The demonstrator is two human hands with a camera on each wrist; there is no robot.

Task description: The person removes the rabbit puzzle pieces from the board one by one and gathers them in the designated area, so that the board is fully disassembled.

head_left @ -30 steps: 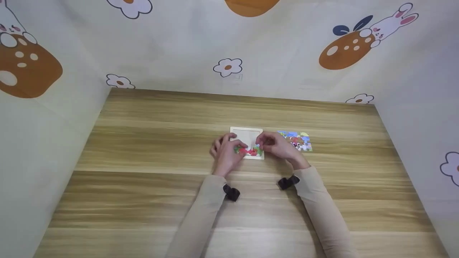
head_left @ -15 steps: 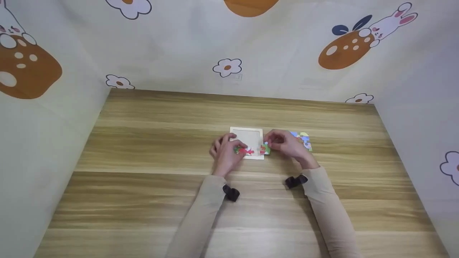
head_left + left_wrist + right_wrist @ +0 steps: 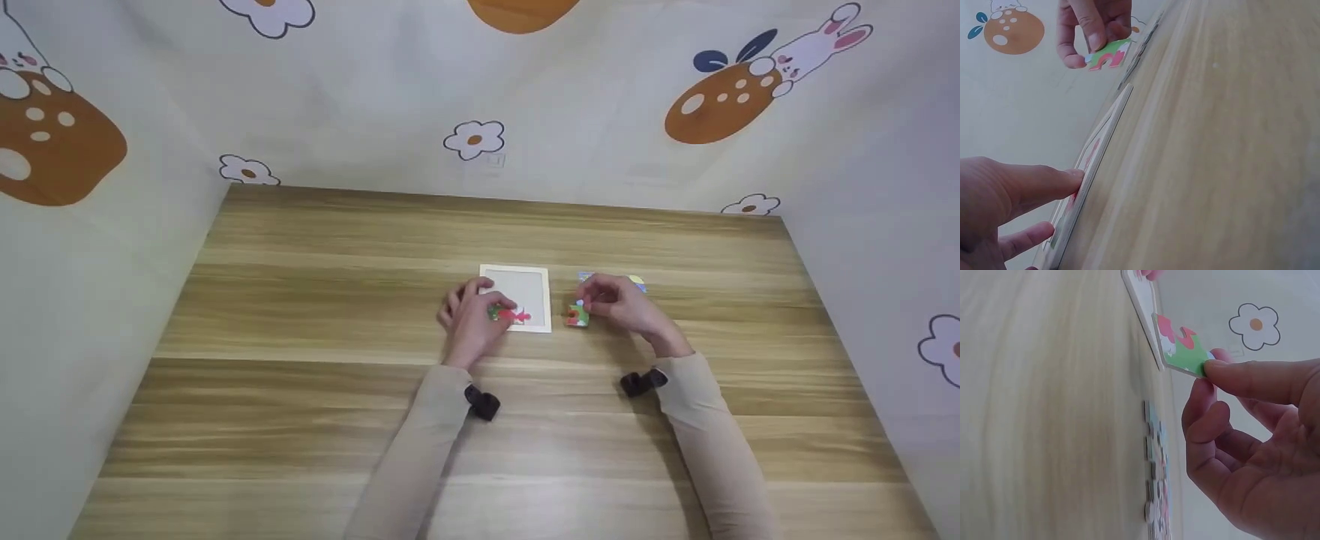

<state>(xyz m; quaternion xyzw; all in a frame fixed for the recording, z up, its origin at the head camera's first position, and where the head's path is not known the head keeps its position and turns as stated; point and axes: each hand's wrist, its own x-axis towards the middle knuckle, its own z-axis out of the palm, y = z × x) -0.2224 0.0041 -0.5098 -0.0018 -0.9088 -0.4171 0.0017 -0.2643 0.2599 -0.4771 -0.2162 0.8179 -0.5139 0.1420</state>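
My right hand [image 3: 624, 306] pinches a green and red jigsaw puzzle piece [image 3: 576, 316] between thumb and fingertips. In the right wrist view this puzzle piece [image 3: 1188, 354] is tilted, raised above the table. A shallow, light-coloured puzzle tray [image 3: 547, 292] lies just left of it. Over the tray's left side rests my left hand [image 3: 474, 321], its extended thumb pressing on red and green puzzle pieces [image 3: 523, 316] at the tray's near edge. The left fingers lie along the tray's left edge. My thumb and palm partly hide those pieces.
More joined puzzle pieces [image 3: 637, 283] lie to the right of the tray, partly hidden under my right hand; the right wrist view shows these puzzle pieces [image 3: 1157, 478] edge-on. The wooden table [image 3: 337, 300] meets patterned walls at the back and sides.
My right hand has lifted the green and red puzzle piece out of the tray's near right corner and carried it right, past the tray's rim. My left hand has stayed put.
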